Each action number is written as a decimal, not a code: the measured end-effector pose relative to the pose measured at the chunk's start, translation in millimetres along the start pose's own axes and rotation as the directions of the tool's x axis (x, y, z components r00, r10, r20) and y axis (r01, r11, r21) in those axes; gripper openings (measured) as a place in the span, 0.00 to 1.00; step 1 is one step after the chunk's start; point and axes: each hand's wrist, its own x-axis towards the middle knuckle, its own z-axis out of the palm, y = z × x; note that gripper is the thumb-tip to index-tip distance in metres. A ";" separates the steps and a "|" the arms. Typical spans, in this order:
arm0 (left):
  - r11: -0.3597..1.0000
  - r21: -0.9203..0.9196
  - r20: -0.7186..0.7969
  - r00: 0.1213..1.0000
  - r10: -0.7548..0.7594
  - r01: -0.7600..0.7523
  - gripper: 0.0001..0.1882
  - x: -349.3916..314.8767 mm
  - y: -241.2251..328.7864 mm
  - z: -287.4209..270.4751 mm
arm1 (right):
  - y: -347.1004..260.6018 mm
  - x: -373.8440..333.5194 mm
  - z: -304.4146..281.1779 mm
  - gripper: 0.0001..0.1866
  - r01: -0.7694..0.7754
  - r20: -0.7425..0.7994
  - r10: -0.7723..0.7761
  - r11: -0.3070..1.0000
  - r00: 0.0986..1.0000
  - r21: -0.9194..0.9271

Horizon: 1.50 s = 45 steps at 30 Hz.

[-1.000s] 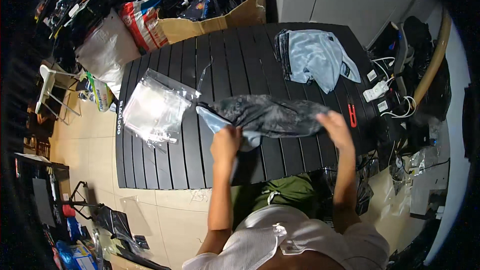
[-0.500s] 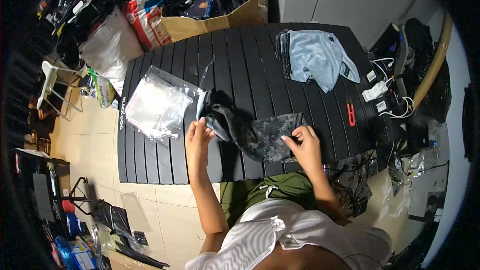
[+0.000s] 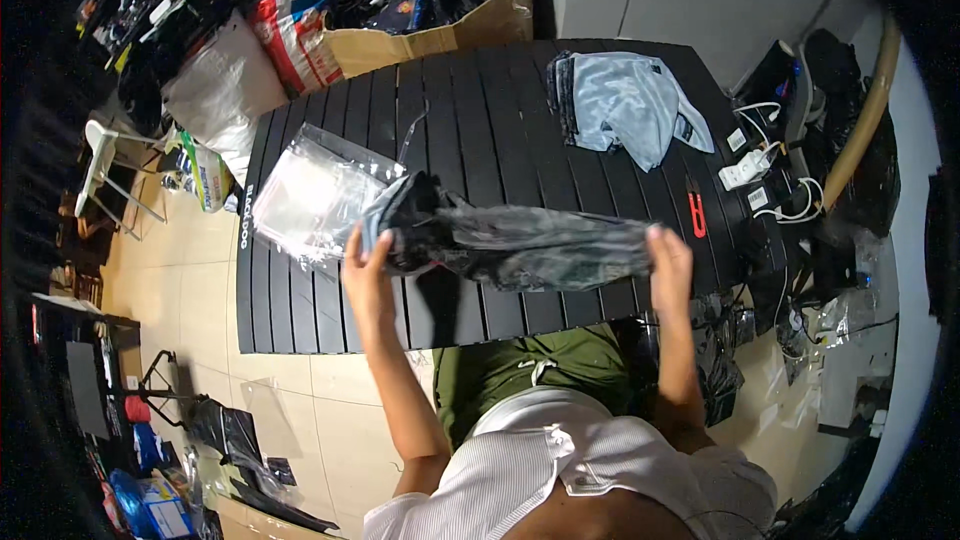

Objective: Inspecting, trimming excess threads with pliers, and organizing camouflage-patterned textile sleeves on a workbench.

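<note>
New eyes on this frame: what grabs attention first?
The dark patterned cloth, stretched between the left hand and the right hand over the black slatted table. Next, the shiny clear plastic bags on the table's left side and the pale blue fabric at its far right. The red snips stand out beyond the right hand.

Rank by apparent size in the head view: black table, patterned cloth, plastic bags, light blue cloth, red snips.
1. Black table
2. Patterned cloth
3. Plastic bags and light blue cloth: too alike to rank
4. Red snips
</note>
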 end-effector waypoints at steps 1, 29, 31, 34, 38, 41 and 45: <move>1.000 -0.001 0.025 1.000 0.014 -0.014 0.31 -4.6 12.3 -4.8 | -9.4 6.6 -11.8 0.13 -0.165 0.011 0.171 0.929 0.985 0.331; 0.998 0.024 0.308 0.950 0.043 -0.053 0.17 -10.9 34.5 -66.6 | -19.9 71.3 -101.9 0.19 -0.044 0.375 -0.008 0.990 0.927 0.131; 0.926 0.335 0.430 0.903 0.015 -0.174 0.19 2.0 43.3 -54.7 | -28.6 84.1 -93.8 0.17 -0.064 0.335 0.020 0.990 0.942 0.122; 0.902 0.396 0.512 0.857 -0.060 -0.174 0.27 22.4 46.1 -24.7 | -46.5 97.1 -80.1 0.16 -0.165 0.282 0.166 0.986 0.945 -0.026; 0.912 0.142 0.607 0.762 0.226 -0.385 0.36 14.0 70.8 -19.8 | -89.7 80.4 -100.7 0.21 0.128 0.164 -0.140 0.989 0.977 0.080; 0.861 0.166 0.565 0.762 0.317 -0.481 0.39 -5.3 91.2 -40.0 | -108.1 62.6 -125.1 0.23 0.275 0.124 -0.298 0.946 0.946 0.172; 0.854 0.003 0.627 0.666 0.404 -0.521 0.47 -15.0 103.9 -64.9 | -116.8 48.3 -155.3 0.18 0.319 0.165 -0.422 0.842 0.891 0.435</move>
